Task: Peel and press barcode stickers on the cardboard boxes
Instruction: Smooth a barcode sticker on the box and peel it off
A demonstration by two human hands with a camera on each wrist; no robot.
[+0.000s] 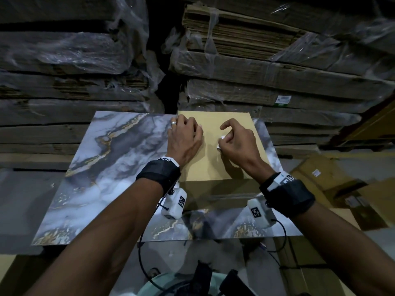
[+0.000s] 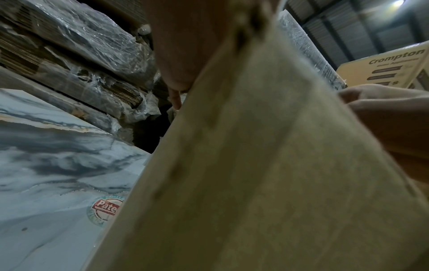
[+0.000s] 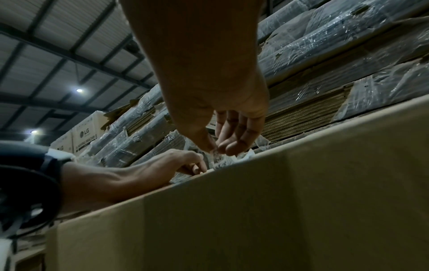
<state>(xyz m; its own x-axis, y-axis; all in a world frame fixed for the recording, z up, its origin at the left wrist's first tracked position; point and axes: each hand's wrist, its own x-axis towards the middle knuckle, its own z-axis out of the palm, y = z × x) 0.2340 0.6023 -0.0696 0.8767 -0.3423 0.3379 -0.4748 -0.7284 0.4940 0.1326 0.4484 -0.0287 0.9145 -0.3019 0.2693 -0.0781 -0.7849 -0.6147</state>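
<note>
A plain cardboard box (image 1: 215,159) stands on the marble-patterned table (image 1: 102,167). My right hand (image 1: 223,138) hovers over the box top and pinches a small white barcode sticker (image 1: 220,142) between thumb and fingers. In the right wrist view the sticker (image 3: 221,160) hangs from that hand (image 3: 218,148) down toward the box edge (image 3: 301,183). My left hand (image 1: 193,127) rests on the left part of the box top with its fingers curled. Its fingertips (image 3: 197,165) seem to pin a small white backing piece beside the sticker. The left wrist view shows mostly the box wall (image 2: 255,165).
Stacks of flattened cartons wrapped in plastic film (image 1: 267,67) rise right behind the table. More cartons (image 1: 333,189) lie to the right on the floor. A round label (image 2: 104,209) is stuck on the table beside the box. Cables hang below the table's near edge (image 1: 149,242).
</note>
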